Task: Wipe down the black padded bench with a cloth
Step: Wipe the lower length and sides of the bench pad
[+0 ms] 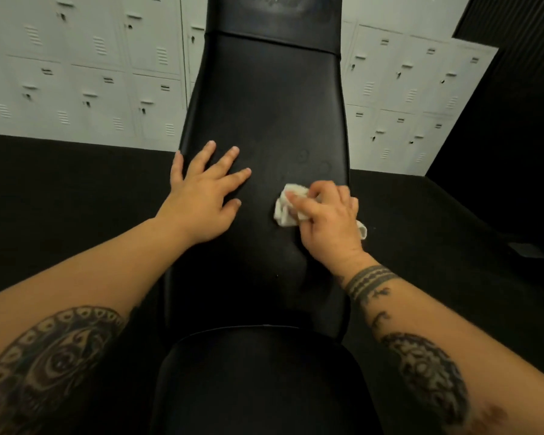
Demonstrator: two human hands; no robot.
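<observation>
The black padded bench [264,105] runs away from me up the middle of the view, with a separate seat pad [258,381] nearest me. My left hand [201,199] lies flat on the left side of the long pad, fingers spread and straight. My right hand [327,218] grips a crumpled white cloth [285,208] and holds it against the pad's right side, near the edge. A bit of cloth sticks out behind the hand at the right. Faint round marks show on the pad just beyond the cloth.
Light grey lockers [85,73] line the wall behind the bench on both sides. Black floor [60,199] lies to the left and right of the bench. A dark wall or panel [515,89] stands at the far right.
</observation>
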